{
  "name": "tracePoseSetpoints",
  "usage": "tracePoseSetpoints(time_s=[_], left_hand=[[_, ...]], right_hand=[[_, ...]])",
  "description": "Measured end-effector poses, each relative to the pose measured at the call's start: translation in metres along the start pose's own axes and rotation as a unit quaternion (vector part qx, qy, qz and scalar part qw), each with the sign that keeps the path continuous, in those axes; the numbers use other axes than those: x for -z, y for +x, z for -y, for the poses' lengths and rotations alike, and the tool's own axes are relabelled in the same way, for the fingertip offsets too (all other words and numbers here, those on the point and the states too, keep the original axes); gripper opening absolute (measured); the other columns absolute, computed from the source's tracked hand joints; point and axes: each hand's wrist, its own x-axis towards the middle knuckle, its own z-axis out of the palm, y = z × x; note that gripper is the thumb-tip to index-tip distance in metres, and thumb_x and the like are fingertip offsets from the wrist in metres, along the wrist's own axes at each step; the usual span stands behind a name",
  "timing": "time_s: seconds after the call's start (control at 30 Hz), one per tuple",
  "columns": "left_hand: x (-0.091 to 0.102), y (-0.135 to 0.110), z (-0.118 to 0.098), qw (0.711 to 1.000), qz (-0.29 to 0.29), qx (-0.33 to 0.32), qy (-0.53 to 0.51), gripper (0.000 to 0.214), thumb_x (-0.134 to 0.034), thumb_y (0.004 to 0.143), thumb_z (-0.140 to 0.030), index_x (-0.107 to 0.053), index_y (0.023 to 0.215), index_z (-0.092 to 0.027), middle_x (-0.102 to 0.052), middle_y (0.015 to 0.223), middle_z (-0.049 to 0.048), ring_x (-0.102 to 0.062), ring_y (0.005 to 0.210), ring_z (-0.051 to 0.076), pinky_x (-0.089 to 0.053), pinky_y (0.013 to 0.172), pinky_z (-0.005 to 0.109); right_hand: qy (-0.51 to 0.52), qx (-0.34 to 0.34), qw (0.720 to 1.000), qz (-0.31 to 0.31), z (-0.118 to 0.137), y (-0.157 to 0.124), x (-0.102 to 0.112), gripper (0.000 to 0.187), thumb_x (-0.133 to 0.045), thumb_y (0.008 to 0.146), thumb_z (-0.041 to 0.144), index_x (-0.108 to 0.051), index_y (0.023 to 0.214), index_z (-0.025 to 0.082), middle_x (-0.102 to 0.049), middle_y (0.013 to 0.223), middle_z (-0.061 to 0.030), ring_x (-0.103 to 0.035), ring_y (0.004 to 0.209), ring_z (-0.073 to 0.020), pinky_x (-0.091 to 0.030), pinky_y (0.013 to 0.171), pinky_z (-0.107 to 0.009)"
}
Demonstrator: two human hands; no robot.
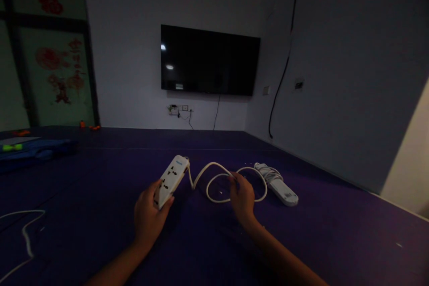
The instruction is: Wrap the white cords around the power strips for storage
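Note:
A white power strip (173,177) with several sockets is tilted up in my left hand (149,214), whose fingers and thumb wrap its lower end. From the strip's upper end runs a white cord (208,166), which arches across to my right hand (242,196). That hand pinches the cord between thumb and fingers. Past the pinch the cord lies in loose loops on the purple floor (201,241). Just right of the loops rests a second power strip (283,191), its own cord wound around one end.
Another white cable (27,237) lies at the lower left. Blue cloth (47,148) with a green item is further back left. Small orange objects (94,128) sit by the door. A television (209,60) hangs on the far wall, and a black cable (279,85) dangles at the right.

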Motion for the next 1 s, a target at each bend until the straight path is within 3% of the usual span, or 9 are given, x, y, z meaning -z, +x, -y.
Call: tracePoseSetpoints(time_s=[0.1, 0.2, 0.3, 0.4, 0.6, 0.83, 1.0], left_hand=[[-0.002, 0.002, 0.007, 0.995, -0.012, 0.093, -0.038, 0.053, -0.057, 0.075, -0.048, -0.050, 0.118, -0.019, -0.062, 0.104, 0.0113, -0.061, 0.090, 0.026, -0.050, 0.073, 0.039], [-0.003, 0.007, 0.018, 0.992, -0.024, 0.121, -0.035, 0.052, -0.057, 0.075, -0.046, -0.049, 0.119, -0.021, -0.063, 0.104, 0.0097, -0.062, 0.088, 0.026, -0.049, 0.073, 0.039], [0.001, 0.016, 0.027, 0.995, 0.000, 0.094, 0.037, 0.049, -0.059, 0.073, -0.039, -0.049, 0.118, -0.022, -0.064, 0.104, 0.0104, -0.060, 0.092, 0.029, -0.047, 0.075, 0.043], [0.007, 0.024, 0.031, 0.993, 0.032, 0.025, 0.110, 0.045, -0.057, 0.072, -0.027, -0.050, 0.116, -0.024, -0.063, 0.106, 0.0104, -0.057, 0.100, 0.032, -0.044, 0.080, 0.047], [0.010, 0.033, 0.043, 0.984, 0.081, -0.023, 0.159, 0.052, -0.054, 0.069, -0.017, -0.048, 0.120, -0.023, -0.062, 0.112, 0.0104, -0.054, 0.106, 0.030, -0.038, 0.088, 0.046], [0.015, 0.047, 0.065, 0.968, 0.202, 0.019, 0.151, 0.066, -0.052, 0.063, -0.012, -0.043, 0.127, -0.024, -0.060, 0.121, 0.0069, -0.055, 0.110, 0.024, -0.037, 0.093, 0.040], [0.026, 0.056, 0.076, 0.952, 0.217, 0.038, 0.210, 0.067, -0.047, 0.062, -0.014, -0.044, 0.129, -0.023, -0.061, 0.120, 0.0085, -0.053, 0.113, 0.028, -0.030, 0.099, 0.050]], right_hand=[[0.015, -0.029, 0.999, 0.007, 0.000, 0.000, -0.001, 0.037, -0.039, 0.088, 0.044, -0.064, 0.094, 0.016, -0.068, 0.087, -0.0106, -0.061, 0.081, -0.0237, -0.044, 0.075, -0.036], [0.056, -0.082, 0.995, -0.006, -0.003, 0.000, 0.000, 0.039, -0.038, 0.088, 0.046, -0.062, 0.091, 0.016, -0.067, 0.080, -0.0086, -0.060, 0.070, -0.0213, -0.044, 0.066, -0.032], [0.086, -0.120, 0.988, -0.036, -0.006, 0.001, 0.001, 0.042, -0.036, 0.087, 0.050, -0.060, 0.087, 0.015, -0.064, 0.072, -0.0070, -0.057, 0.063, -0.0199, -0.042, 0.060, -0.030], [0.095, -0.144, 0.983, -0.063, -0.007, 0.003, 0.003, 0.043, -0.036, 0.087, 0.052, -0.059, 0.085, 0.015, -0.062, 0.071, -0.0064, -0.056, 0.063, -0.0199, -0.041, 0.059, -0.029], [0.092, -0.153, 0.979, -0.101, -0.002, 0.009, 0.009, 0.039, -0.037, 0.087, 0.051, -0.055, 0.080, 0.017, -0.060, 0.070, -0.0055, -0.055, 0.070, -0.0210, -0.040, 0.065, -0.030], [0.086, -0.135, 0.980, -0.114, 0.004, 0.013, 0.015, 0.038, -0.035, 0.088, 0.049, -0.055, 0.078, 0.018, -0.059, 0.070, -0.0050, -0.054, 0.071, -0.0205, -0.040, 0.066, -0.030], [0.080, -0.117, 0.985, -0.102, 0.007, 0.011, 0.013, 0.039, -0.035, 0.088, 0.047, -0.057, 0.086, 0.016, -0.062, 0.075, -0.0077, -0.057, 0.073, -0.0217, -0.042, 0.069, -0.032]])
